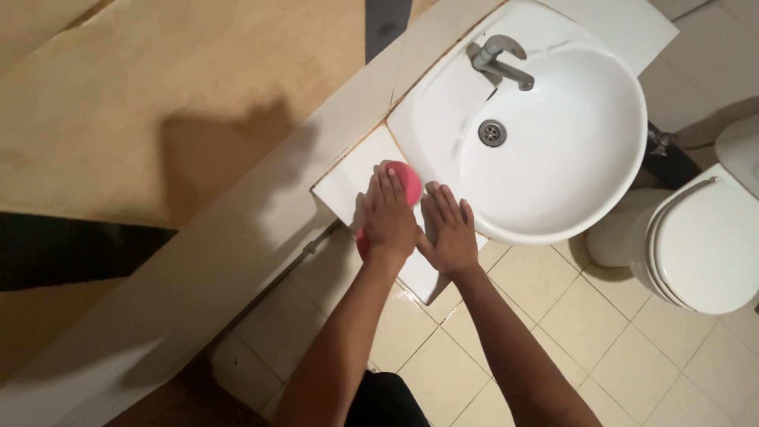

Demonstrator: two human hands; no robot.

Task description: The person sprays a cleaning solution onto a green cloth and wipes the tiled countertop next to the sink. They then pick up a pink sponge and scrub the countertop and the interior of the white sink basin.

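The left hand (389, 220) presses flat on a pink sponge (408, 180), no closed grip; the right hand (447, 229) lies open on the white worktop (348, 180), bracing beside the sink (553, 229).

A sink (553, 150) is set into a desk (348, 178) along a wall (158, 103), with a tap (500, 62) at its back edge and a drain (492, 133) in the bowl just before the tap. To the sink's left, a sponge (408, 180) lies on the desk. The left hand (389, 215) rests on the sponge; the right hand (447, 229) lies flat just beside it (nearer the sink's rim). A toilet (704, 237) stands right of the sink, on the floor (553, 316).
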